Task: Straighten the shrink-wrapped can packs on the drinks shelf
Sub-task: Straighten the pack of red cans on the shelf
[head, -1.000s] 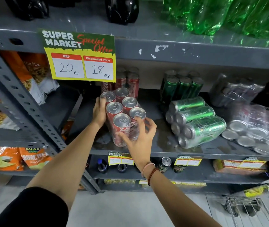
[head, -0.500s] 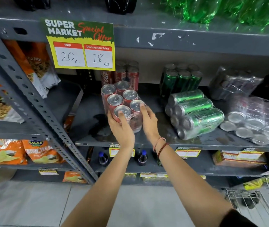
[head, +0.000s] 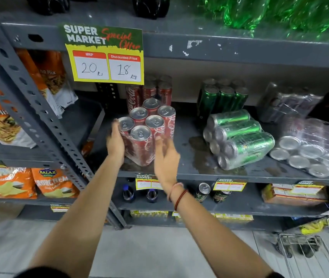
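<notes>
A shrink-wrapped pack of red cola cans (head: 149, 133) stands upright near the front of the grey drinks shelf (head: 195, 173). My left hand (head: 116, 143) presses flat against the pack's left side. My right hand (head: 166, 157) is blurred, just in front of the pack's right side, fingers apart and holding nothing. To the right, a green can pack (head: 240, 137) lies on its side, tilted. Further right, a clear-wrapped silver can pack (head: 310, 149) also lies tipped over.
Upright red cans (head: 155, 91), green cans (head: 221, 97) and a wrapped pack (head: 288, 103) stand at the back. A yellow price sign (head: 105, 57) hangs from the shelf above. Snack bags (head: 45, 183) fill the left rack. A wire trolley (head: 320, 249) stands at lower right.
The red pack now stands upright and turned on the shelf. My left hand moved from its front to its left side. My right hand came off the pack and pulled back.
</notes>
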Available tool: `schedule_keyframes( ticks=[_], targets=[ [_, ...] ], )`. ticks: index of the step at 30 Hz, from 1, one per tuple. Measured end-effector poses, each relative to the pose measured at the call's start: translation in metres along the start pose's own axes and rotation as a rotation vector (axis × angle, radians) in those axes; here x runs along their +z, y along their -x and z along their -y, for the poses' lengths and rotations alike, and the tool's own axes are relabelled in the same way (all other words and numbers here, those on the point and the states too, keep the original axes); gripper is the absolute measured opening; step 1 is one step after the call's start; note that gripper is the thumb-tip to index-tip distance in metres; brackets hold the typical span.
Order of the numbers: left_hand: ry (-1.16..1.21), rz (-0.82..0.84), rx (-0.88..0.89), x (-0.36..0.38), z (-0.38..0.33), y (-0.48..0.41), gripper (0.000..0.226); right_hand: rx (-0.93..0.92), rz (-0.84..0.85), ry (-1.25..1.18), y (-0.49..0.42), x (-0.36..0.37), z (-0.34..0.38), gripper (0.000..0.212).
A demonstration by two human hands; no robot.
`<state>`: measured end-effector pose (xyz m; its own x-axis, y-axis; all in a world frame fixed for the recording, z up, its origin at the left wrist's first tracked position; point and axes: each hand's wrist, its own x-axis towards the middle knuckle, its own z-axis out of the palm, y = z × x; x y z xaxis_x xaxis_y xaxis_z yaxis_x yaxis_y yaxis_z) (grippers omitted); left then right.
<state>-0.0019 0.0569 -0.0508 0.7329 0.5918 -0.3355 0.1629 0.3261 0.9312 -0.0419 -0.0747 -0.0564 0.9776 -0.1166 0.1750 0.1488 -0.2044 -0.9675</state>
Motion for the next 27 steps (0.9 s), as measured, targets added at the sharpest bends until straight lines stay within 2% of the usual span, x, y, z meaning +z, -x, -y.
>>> schedule_keyframes(
  ticks=[2, 3, 7, 10, 13, 16, 20, 22, 24, 27],
  targets=[
    [0.06, -0.145, 0.053, 0.007, 0.015, 0.022, 0.075, 0.042, -0.089, -0.052, -0.032, -0.008, -0.001, 0.04],
    [0.064, -0.158, 0.104, 0.012, 0.023, 0.039, 0.074, 0.073, -0.087, -0.063, -0.053, -0.011, -0.003, 0.044],
    [0.086, -0.136, 0.184, 0.037, 0.047, 0.072, 0.095, 0.309, 0.208, -0.015, -0.112, -0.013, 0.007, 0.077],
    [0.007, -0.168, 0.161, 0.049, 0.043, 0.068, 0.089, 0.379, 0.339, -0.083, -0.118, -0.012, 0.012, 0.065],
    [0.018, -0.158, 0.169, 0.045, 0.036, 0.065, 0.084, 0.344, 0.275, -0.071, -0.113, -0.013, 0.004, 0.057],
    [0.011, -0.088, 0.157, 0.027, 0.031, 0.042, 0.082, 0.276, 0.133, -0.086, -0.089, -0.011, -0.002, 0.062],
    [-0.041, 0.082, 0.008, 0.0, 0.015, 0.002, 0.088, 0.176, -0.046, -0.016, -0.048, 0.002, -0.008, 0.067],
    [-0.079, 0.181, -0.013, -0.006, 0.007, -0.007, 0.077, 0.17, -0.123, 0.02, -0.032, 0.009, -0.005, 0.069],
    [-0.099, 0.227, 0.005, -0.008, 0.003, -0.011, 0.069, 0.19, -0.159, 0.007, -0.023, 0.014, -0.002, 0.071],
    [-0.113, 0.194, 0.03, -0.007, 0.002, -0.009, 0.062, 0.202, -0.149, 0.001, -0.023, 0.013, -0.001, 0.068]
  ],
)
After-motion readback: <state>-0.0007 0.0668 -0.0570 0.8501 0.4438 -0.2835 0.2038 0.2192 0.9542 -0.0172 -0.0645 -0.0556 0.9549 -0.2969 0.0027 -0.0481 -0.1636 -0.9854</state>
